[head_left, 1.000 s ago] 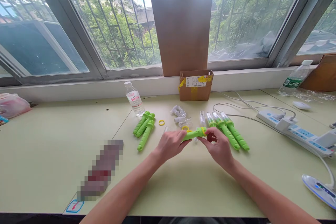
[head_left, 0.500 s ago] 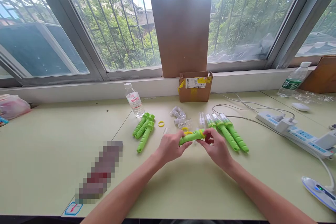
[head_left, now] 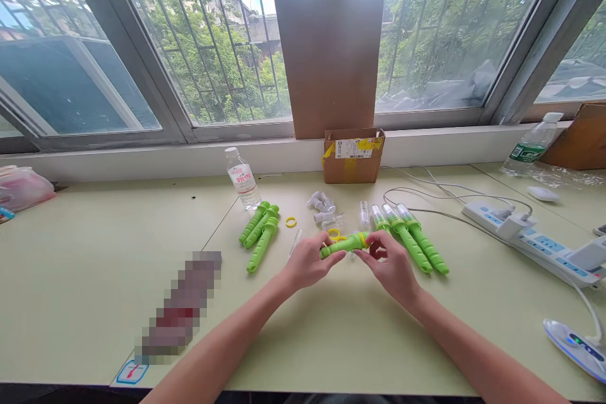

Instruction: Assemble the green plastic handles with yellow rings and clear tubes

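Note:
My left hand (head_left: 307, 262) is closed around the grip of a green ridged plastic handle (head_left: 348, 245), held nearly level above the table. At the handle's right end sits a yellow ring (head_left: 363, 238), pinched between the fingers of my right hand (head_left: 392, 268). Behind my hands lie loose yellow rings (head_left: 334, 233) and clear plastic tubes (head_left: 326, 203). Three bare green handles (head_left: 262, 245) rest to the left. On the right are several green handles fitted with clear tubes (head_left: 411, 237). Another yellow ring (head_left: 290, 222) lies alone beside the left group.
A water bottle (head_left: 243, 180) stands at the back left, and a small cardboard box (head_left: 350, 170) against the sill. To the right lie a power strip (head_left: 534, 243) with cables and a white device (head_left: 575, 350). A second bottle (head_left: 530, 145) stands far right.
The green handle has shifted slightly left and turned a little in my hands. Both hands keep their hold. The other parts on the table stay where they were.

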Available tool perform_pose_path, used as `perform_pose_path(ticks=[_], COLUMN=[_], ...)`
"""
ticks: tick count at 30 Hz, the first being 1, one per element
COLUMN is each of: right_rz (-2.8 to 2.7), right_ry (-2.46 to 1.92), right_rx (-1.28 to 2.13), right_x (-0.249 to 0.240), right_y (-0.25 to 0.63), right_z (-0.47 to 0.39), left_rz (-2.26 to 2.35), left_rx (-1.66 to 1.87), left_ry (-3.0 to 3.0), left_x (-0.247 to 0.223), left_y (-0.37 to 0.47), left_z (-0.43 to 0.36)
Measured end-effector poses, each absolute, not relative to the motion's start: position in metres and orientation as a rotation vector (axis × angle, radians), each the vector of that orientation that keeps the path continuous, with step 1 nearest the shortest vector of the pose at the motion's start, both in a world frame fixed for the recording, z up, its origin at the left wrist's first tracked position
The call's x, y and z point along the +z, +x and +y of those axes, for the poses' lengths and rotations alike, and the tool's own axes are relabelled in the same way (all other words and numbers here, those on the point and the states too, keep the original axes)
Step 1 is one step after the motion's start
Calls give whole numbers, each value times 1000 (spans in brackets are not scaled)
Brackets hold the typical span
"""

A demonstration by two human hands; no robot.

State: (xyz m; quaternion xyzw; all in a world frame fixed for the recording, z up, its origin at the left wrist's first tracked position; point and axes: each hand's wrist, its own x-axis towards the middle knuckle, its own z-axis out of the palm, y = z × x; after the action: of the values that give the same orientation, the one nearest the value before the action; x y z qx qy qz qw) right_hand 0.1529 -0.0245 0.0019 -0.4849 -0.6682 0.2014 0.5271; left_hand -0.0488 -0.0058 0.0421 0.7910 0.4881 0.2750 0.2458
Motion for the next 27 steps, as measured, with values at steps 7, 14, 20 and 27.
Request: perform_pose_path(ticks=[7, 14, 20, 27], right_rz=[-1600, -1591, -1580, -1610], right_ry=[-1154, -1144, -1132, -1163], right_rx=[427, 312, 319, 386], right_x=[-2, -3, -4, -1], right_y=[153, 152, 152, 151], right_z=[-23, -24, -23, -23], left_rz=[1259, 1310, 1245, 1355], left_rx=[679, 811, 907, 848], left_ry=[1960, 2639, 2877, 2780], left_x=[47, 34, 28, 26], left_y=[-46, -52, -54, -52], left_z=[-9, -2, 0, -2])
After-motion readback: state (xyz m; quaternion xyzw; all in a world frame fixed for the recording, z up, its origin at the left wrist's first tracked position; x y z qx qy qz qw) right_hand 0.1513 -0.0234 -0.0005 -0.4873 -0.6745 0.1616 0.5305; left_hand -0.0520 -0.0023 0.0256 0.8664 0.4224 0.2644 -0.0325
